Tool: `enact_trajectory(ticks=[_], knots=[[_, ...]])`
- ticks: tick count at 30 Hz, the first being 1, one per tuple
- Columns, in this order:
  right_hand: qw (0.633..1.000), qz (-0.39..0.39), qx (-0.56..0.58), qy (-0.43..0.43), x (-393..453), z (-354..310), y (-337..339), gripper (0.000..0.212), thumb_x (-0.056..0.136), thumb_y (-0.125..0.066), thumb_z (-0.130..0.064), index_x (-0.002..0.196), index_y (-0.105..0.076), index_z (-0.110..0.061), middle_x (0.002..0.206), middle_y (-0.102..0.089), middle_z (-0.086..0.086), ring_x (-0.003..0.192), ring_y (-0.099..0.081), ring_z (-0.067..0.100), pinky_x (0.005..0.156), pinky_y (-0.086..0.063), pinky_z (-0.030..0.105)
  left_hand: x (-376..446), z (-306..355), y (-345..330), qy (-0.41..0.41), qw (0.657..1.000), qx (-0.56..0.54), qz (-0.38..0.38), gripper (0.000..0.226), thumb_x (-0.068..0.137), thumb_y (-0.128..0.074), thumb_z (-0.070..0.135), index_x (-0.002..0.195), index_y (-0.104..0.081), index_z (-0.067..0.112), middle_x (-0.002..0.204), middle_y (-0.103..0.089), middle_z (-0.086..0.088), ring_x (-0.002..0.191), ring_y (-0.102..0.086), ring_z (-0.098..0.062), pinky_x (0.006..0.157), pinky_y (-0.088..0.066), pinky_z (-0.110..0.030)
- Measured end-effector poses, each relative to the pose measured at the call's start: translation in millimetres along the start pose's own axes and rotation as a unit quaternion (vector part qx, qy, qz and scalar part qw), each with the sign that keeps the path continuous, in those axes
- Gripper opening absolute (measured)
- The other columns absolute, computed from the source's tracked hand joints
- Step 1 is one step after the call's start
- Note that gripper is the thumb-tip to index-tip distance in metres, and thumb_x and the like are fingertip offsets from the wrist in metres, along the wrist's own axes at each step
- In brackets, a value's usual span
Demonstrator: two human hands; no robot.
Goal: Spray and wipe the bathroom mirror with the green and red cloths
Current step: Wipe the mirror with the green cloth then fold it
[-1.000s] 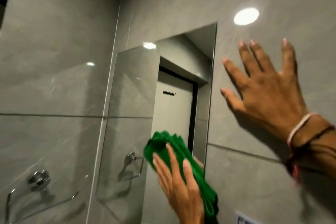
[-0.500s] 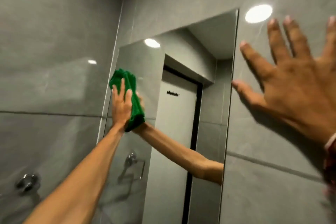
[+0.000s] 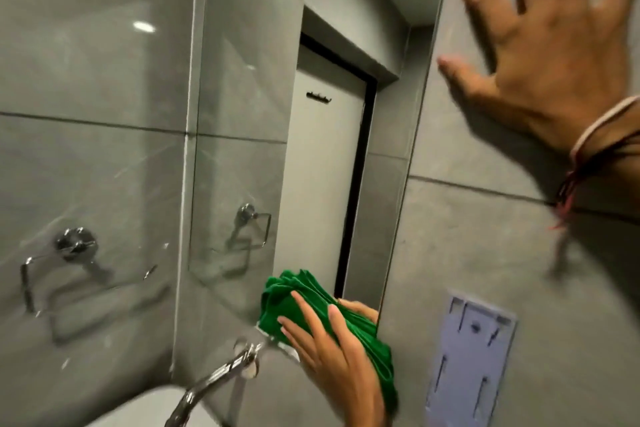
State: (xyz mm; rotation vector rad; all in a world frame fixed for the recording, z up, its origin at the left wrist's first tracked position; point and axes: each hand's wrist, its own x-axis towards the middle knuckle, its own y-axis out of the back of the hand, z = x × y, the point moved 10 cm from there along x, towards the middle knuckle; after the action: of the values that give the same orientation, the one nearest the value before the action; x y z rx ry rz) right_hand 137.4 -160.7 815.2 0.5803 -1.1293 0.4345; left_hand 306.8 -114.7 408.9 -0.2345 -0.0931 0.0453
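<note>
Currently the green cloth [image 3: 332, 315] is pressed flat by the left hand [image 3: 332, 354] at the mirror [image 3: 311, 149] bottom edge, right hand [image 3: 550, 55] splayed empty on the wall [image 3: 467, 253]; the tap [image 3: 221, 374] could be knocked.

The room is lined with large grey glossy tiles [image 3: 86, 55], divided by thin dark grout lines, and round ceiling lights are reflected in them as bright spots [image 3: 143, 26]. A chrome towel ring [image 3: 74, 250] is fixed to the left wall, and a curved chrome tap [image 3: 214, 378] is seen low down above the rim of a white basin [image 3: 152, 406]. A pale lilac slotted plate [image 3: 467, 364] is mounted on the matte grey right-hand wall [image 3: 485, 253].
</note>
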Motion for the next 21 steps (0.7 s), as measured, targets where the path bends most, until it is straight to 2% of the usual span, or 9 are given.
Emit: enact_trajectory(ticks=[3,7,9,11,13,15,17,19,21], knots=[[0.999,-0.032,-0.001,0.034,-13,8,9,0.077,0.093,-0.038,-0.067,0.157,-0.044,-0.025,0.172,-0.027,0.02,0.161,-0.026,0.036,0.13,-0.014,0.062,-4,109,-24,-0.132,0.99,-0.048,-0.012,0.061,0.101,-0.05,0.027,0.154,-0.021,0.037,0.171,-0.003,-0.008,0.159,-0.002,-0.022,0.126,-0.005,-0.041],[0.996,-0.036,0.075,0.019,-17,35,29,0.078,0.092,-0.034,-0.066,0.155,-0.051,-0.023,0.168,-0.039,0.016,0.156,-0.037,0.034,0.128,-0.028,0.049,24,308,-74,-0.288,0.956,-0.03,-0.041,0.063,0.101,-0.043,0.04,0.158,-0.016,0.035,0.171,-0.001,-0.011,0.159,0.001,-0.022,0.128,-0.003,-0.041],[0.991,-0.02,0.135,-0.005,-9,48,43,0.07,0.095,-0.039,-0.063,0.152,-0.055,-0.024,0.162,-0.048,0.01,0.15,-0.045,0.031,0.123,-0.037,0.047,10,393,-96,-0.378,0.923,-0.015,-0.066,0.064,0.101,-0.04,0.041,0.159,-0.014,0.035,0.171,-0.001,-0.012,0.159,0.001,-0.024,0.129,-0.005,-0.047],[0.973,0.015,0.226,-0.038,6,61,60,0.058,0.098,-0.049,-0.054,0.144,-0.062,-0.022,0.149,-0.06,0.009,0.137,-0.057,0.029,0.115,-0.048,0.043,-15,453,-112,-0.494,0.864,0.0,-0.096,0.068,0.098,-0.042,0.041,0.159,-0.014,0.032,0.171,-0.007,-0.013,0.159,-0.005,-0.025,0.129,-0.009,-0.049],[0.946,0.077,0.299,-0.094,29,82,85,0.048,0.098,-0.059,-0.045,0.138,-0.065,-0.019,0.133,-0.069,0.007,0.118,-0.068,0.025,0.101,-0.055,0.031,-52,484,-118,-0.637,0.761,0.004,-0.122,0.076,0.092,-0.048,0.037,0.16,-0.016,0.024,0.169,-0.018,-0.011,0.158,-0.015,-0.023,0.128,-0.018,-0.048],[0.923,0.091,0.338,-0.159,51,101,96,0.054,0.095,-0.067,-0.045,0.142,-0.059,-0.017,0.127,-0.069,0.003,0.112,-0.068,0.019,0.093,-0.053,0.021,-85,482,-118,-0.755,0.638,-0.003,-0.152,0.081,0.089,-0.056,0.032,0.158,-0.02,0.012,0.167,-0.028,-0.011,0.155,-0.025,-0.022,0.125,-0.027,-0.046],[0.92,0.061,0.333,-0.196,69,109,97,0.075,0.088,-0.074,-0.05,0.149,-0.049,-0.015,0.133,-0.065,0.008,0.123,-0.064,0.026,0.105,-0.052,0.032,-99,468,-115,-0.815,0.553,-0.025,-0.172,0.077,0.092,-0.058,0.033,0.155,-0.027,0.002,0.163,-0.034,-0.017,0.154,-0.029,-0.026,0.123,-0.031,-0.045],[0.938,0.001,0.278,-0.208,80,106,91,0.09,0.08,-0.08,-0.054,0.152,-0.045,-0.012,0.143,-0.061,0.016,0.134,-0.058,0.035,0.113,-0.047,0.042,-99,457,-108,-0.824,0.534,-0.053,-0.18,0.075,0.094,-0.056,0.042,0.15,-0.034,-0.002,0.158,-0.038,-0.022,0.151,-0.034,-0.03,0.121,-0.034,-0.046],[0.949,-0.064,0.229,-0.206,83,100,81,0.083,0.077,-0.083,-0.055,0.142,-0.057,-0.009,0.137,-0.065,0.02,0.131,-0.06,0.037,0.104,-0.051,0.04,-91,450,-100,-0.804,0.563,-0.077,-0.173,0.072,0.094,-0.052,0.049,0.145,-0.039,0.0,0.151,-0.043,-0.022,0.144,-0.041,-0.031,0.116,-0.038,-0.047]])
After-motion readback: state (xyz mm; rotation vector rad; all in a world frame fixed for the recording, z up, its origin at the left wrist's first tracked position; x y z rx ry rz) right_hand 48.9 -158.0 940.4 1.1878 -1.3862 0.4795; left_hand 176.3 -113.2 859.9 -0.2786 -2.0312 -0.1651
